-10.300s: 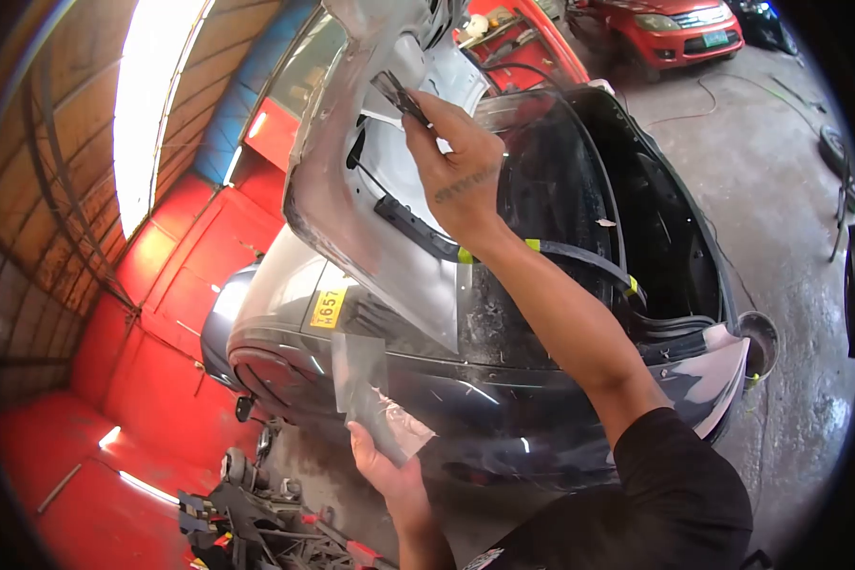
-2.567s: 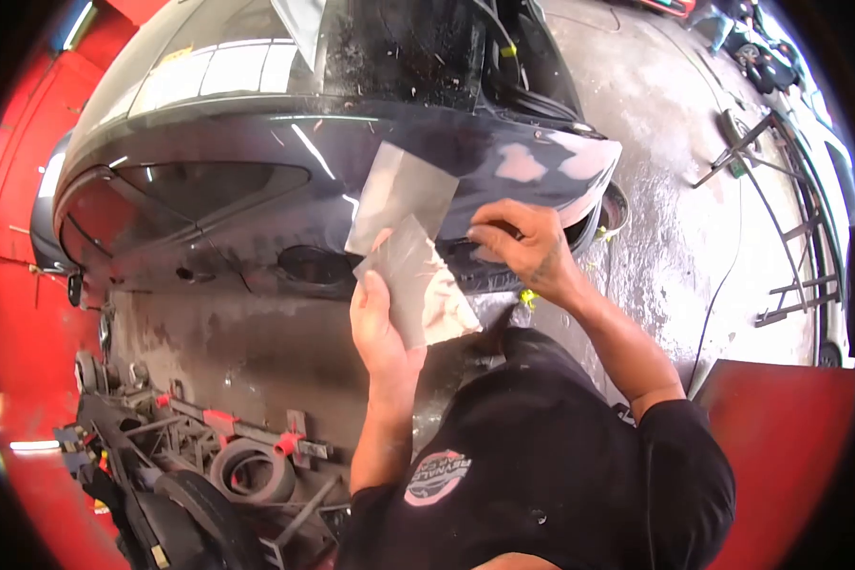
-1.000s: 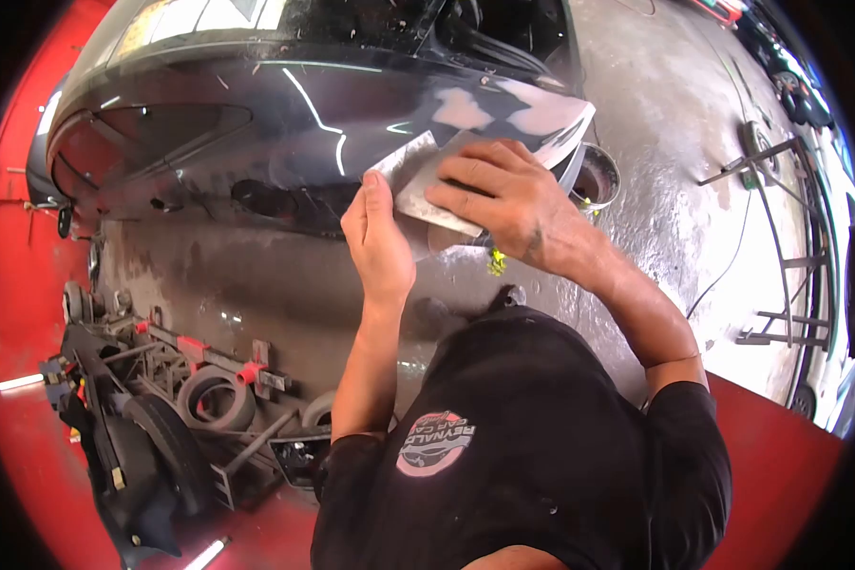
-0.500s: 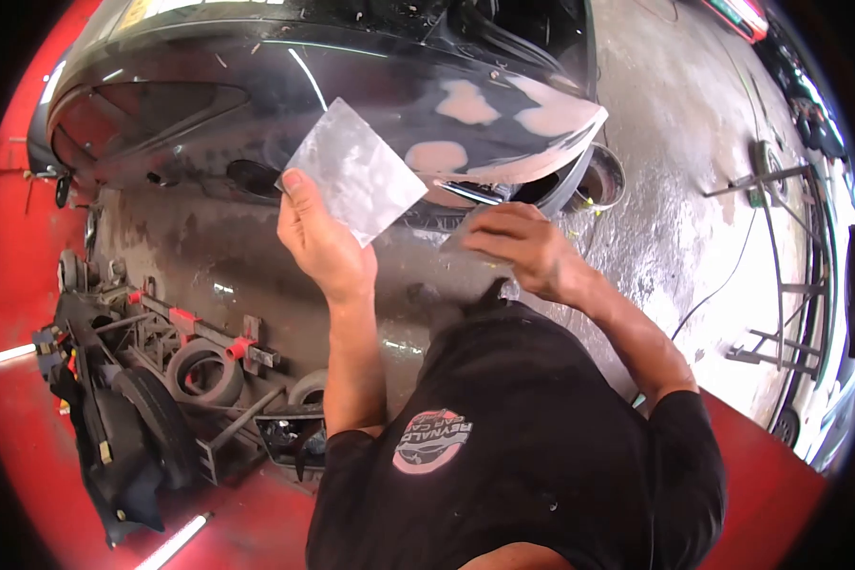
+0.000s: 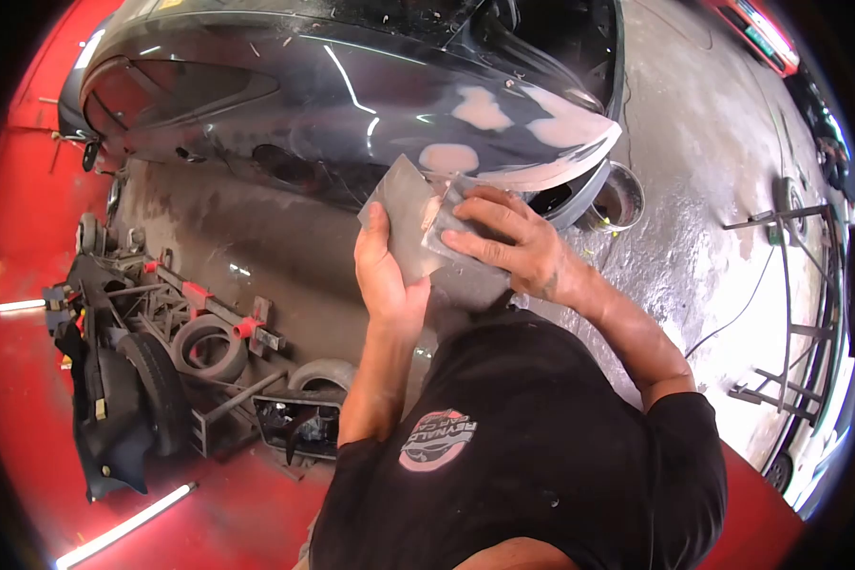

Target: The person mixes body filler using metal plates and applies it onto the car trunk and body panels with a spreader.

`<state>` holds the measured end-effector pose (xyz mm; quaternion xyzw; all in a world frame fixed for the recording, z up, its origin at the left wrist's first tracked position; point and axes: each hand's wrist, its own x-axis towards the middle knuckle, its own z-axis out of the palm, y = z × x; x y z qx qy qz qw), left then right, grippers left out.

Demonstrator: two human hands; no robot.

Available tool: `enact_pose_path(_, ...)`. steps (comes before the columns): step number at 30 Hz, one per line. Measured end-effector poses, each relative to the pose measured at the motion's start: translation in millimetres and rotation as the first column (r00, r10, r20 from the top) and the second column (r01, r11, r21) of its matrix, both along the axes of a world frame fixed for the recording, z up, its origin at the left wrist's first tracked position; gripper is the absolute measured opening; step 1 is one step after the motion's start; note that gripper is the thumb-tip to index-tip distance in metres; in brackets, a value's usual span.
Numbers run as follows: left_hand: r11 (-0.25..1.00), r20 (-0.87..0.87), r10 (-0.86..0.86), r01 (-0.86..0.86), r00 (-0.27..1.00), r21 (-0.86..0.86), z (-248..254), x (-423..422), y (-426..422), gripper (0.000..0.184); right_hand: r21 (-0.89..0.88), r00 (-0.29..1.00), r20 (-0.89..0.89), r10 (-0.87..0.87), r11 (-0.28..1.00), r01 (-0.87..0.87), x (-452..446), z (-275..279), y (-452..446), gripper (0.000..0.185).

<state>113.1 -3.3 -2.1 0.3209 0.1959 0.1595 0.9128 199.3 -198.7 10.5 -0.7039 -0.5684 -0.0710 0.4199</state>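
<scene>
My left hand grips a flat square grey plate by its lower left edge, thumb on top. Fingers spread over its back, my right hand presses a thin grey spreader against the right side of that plate. Between plate and spreader shows a small smear of pinkish paste. Just beyond both hands lies a dark car body with several pale pink filler patches near its corner.
A round container stands on the floor beside the car corner. At left lie tyres, metal frames and a black car part. Metal stands line the right side, where a cable crosses the wet floor.
The plate has moved right and down with my left hand. My right hand has brought the spreader from beside the plate onto it. The view has shifted slightly.
</scene>
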Motion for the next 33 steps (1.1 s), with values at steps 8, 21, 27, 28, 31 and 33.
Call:
enact_pose_path(8,0.962,0.368,0.04,0.064,0.929,-0.265,51,-19,17,0.038,-0.015,0.974,-0.183,-0.133,0.991,0.133,-5,-23,1,0.068)
enact_pose_path(21,0.939,0.187,-0.06,0.119,0.98,-0.324,25,-27,-29,0.031,0.36,0.969,0.236,0.066,0.921,-0.151,-38,45,46,0.049)
enact_pose_path(27,0.796,0.567,-0.386,0.573,0.728,-0.193,-5,-48,2,0.029,0.229,0.983,-0.175,0.063,0.973,-0.022,-1,65,44,0.049)
enact_pose_path(28,0.821,0.58,-0.299,0.514,0.758,-0.248,4,-50,-3,0.035,0.253,0.978,-0.206,0.034,0.967,0.019,7,57,41,0.048)
enact_pose_path(31,0.822,0.666,-0.087,0.431,0.741,-0.373,1,-48,13,0.029,0.291,0.997,-0.049,0.055,0.956,-0.039,5,44,23,0.044)
enact_pose_path(33,0.901,0.604,-0.051,0.297,0.796,-0.316,7,-48,19,0.029,0.281,0.987,0.105,0.119,0.949,-0.144,-6,40,14,0.041)
